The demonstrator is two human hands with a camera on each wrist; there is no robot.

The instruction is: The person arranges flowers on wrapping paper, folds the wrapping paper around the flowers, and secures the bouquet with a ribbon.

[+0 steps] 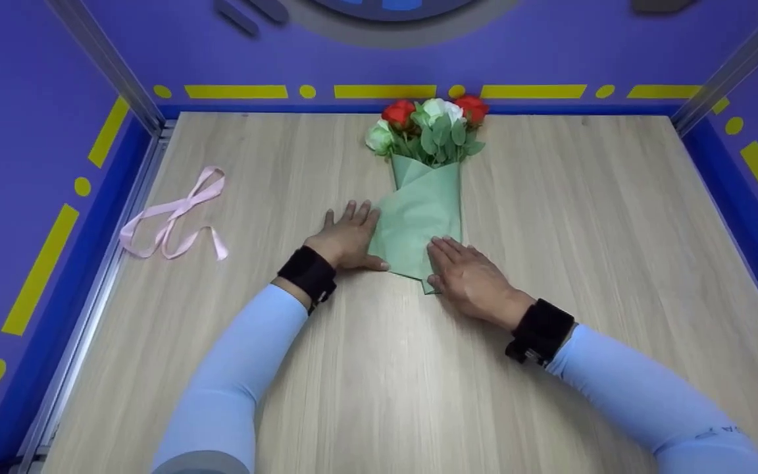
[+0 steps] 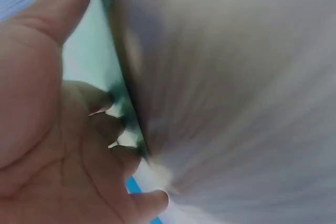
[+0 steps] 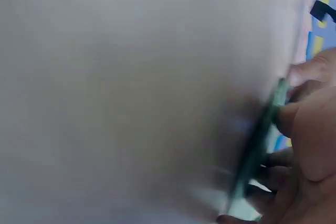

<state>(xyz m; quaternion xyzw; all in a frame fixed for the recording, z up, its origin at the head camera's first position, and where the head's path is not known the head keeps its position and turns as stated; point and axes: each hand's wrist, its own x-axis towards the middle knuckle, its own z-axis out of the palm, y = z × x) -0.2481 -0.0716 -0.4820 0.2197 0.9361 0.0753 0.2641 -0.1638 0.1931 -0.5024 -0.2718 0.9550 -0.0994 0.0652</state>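
Table: the work surface. The bouquet lies on it in the far half, about midway across, flower heads toward the back, stems hidden in the wrap.

Green paper: folded round the stems, one flap lapped diagonally over the other near the top. The step, as I judge it, is pressing the folds flat. Best done with broad, even pressure from the middle outward, both side edges snug, without creasing the paper or squashing the blooms. A narrow tip juts below the bottom edge by my right thumb; a light touch there, since it could lift or twist the overlap.

Left hand: fingers spread and extended along the paper's left edge, thumb at its lower corner; nothing gripped. Right hand: fingers together and nearly straight, laid on the paper's lower right; no grip seen. Underside contact is blurred in the wrist views.

Surroundings. Back wall: close behind the flower heads, so little room to push the bouquet away; contact, cannot tell. Pink ribbon: in loose loops on the left, well apart from my left hand, not in the way. Black wristbands: bulky, could snag the paper if I reach across.
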